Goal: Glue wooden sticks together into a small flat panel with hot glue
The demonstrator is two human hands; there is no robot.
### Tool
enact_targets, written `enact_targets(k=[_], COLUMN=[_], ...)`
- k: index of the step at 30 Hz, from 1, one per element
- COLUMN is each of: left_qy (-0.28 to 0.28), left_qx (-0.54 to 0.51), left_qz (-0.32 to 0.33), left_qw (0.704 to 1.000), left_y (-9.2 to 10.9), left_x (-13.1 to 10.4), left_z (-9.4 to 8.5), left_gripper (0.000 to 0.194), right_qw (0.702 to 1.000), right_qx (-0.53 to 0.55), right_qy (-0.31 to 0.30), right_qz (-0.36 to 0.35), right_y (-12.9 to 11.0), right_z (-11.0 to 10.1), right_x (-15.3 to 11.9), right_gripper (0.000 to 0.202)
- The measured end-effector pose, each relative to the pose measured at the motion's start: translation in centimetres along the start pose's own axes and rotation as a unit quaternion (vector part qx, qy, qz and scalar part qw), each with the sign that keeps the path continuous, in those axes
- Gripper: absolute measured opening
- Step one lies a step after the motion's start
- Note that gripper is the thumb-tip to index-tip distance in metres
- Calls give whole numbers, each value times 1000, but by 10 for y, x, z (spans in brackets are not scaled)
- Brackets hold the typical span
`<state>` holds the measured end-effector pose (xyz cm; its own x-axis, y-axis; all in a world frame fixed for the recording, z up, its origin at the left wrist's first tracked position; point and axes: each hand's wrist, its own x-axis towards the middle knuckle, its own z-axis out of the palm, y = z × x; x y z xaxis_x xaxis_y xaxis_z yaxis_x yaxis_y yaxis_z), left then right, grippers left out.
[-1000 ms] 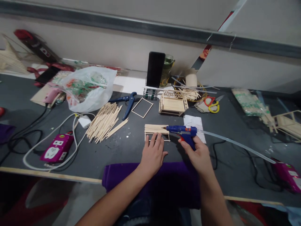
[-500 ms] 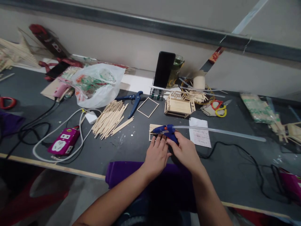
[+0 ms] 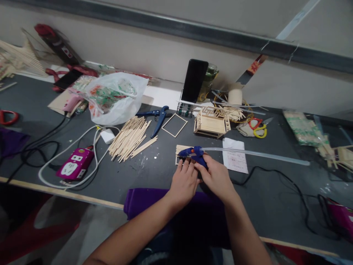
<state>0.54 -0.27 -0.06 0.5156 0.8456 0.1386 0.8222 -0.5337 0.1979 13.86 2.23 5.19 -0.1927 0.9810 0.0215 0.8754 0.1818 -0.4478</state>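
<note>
My right hand [image 3: 217, 176] is wrapped round the handle of a blue hot glue gun [image 3: 197, 153], whose nozzle points left. A long translucent glue stick [image 3: 256, 151] sticks out of its back end. Under the nozzle lies a small panel of wooden sticks [image 3: 180, 148], partly hidden by the gun and my fingers. My left hand [image 3: 184, 180] rests with fingers stretched over the panel's near side, just below the gun. Its fingertips are partly covered, and whether they pinch anything does not show.
Loose wooden sticks [image 3: 129, 140] lie left, near a blue cutter [image 3: 160, 121]. Behind are a square stick frame [image 3: 174, 125], a small stick-built model [image 3: 211, 124] and a propped phone [image 3: 194, 81]. Scissors [image 3: 259, 130], written paper [image 3: 235, 156] and a black cord [image 3: 278, 172] lie right.
The view has shifted very slightly. Both hands and the glue gun stay over the stick panel in nearly the same position, with the nozzle hardly moved.
</note>
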Motion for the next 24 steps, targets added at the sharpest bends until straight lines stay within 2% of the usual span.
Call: enact_targets(k=[11,24], left_qy=[24,6], left_qx=[14,0], left_qz=[6,5], left_qw=[1000,1000], left_y=[-1,-1], left_x=[0,1], left_z=[2,0], left_gripper=[48,48], right_qw=[1000,1000], right_qx=[-10,-1], right_qy=[-5,-13], right_qz=[7,20], right_y=[-1,-1], right_z=[0,2], right_x=[-1,-1], right_gripper=[35,37])
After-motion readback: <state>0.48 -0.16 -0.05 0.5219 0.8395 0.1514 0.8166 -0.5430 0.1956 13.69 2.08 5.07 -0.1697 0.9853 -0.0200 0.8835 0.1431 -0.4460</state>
